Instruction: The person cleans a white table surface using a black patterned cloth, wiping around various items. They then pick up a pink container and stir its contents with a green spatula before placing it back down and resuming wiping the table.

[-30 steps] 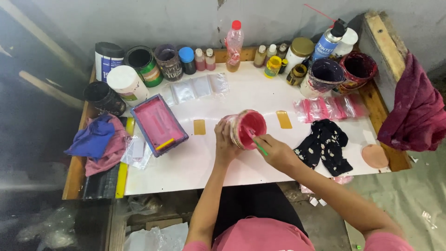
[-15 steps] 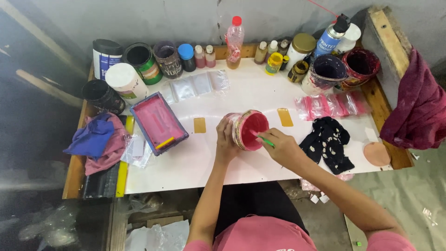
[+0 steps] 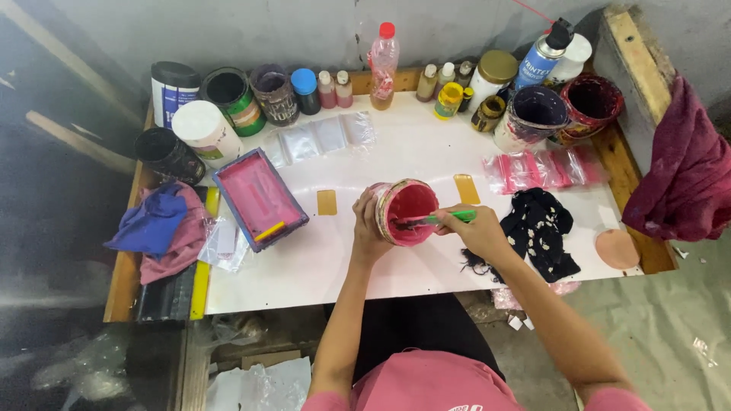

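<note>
1. Head view — paint pot (image 3: pixel 407 212), red inside, sits tilted near the middle of the white counter (image 3: pixel 335 259), its mouth turned toward the person.
2. Left hand (image 3: pixel 368 228) is wrapped around the pot's left wall, fingers closed on it, holding it at that tilt.
3. Right hand (image 3: pixel 478 230) lies just right of the pot, clamped on a green stick (image 3: pixel 445 218); the stick runs leftward from the fingers, its far end dipped in the red paint inside the pot.
4. Two tan tags lie flat either side of the pot — tan tag on the left (image 3: pixel 327 202) and tan tag on the right (image 3: pixel 465 189), the second just above the right hand.
5. Black flowered cloth (image 3: pixel 539 232) lies just right of the right hand, touching the wrist.
6. Pink tray (image 3: pixel 260 199) with a yellow-handled tool rests well left of the pot.
7. Cans, jars and bottles line the counter's far edge along the wall.
</note>
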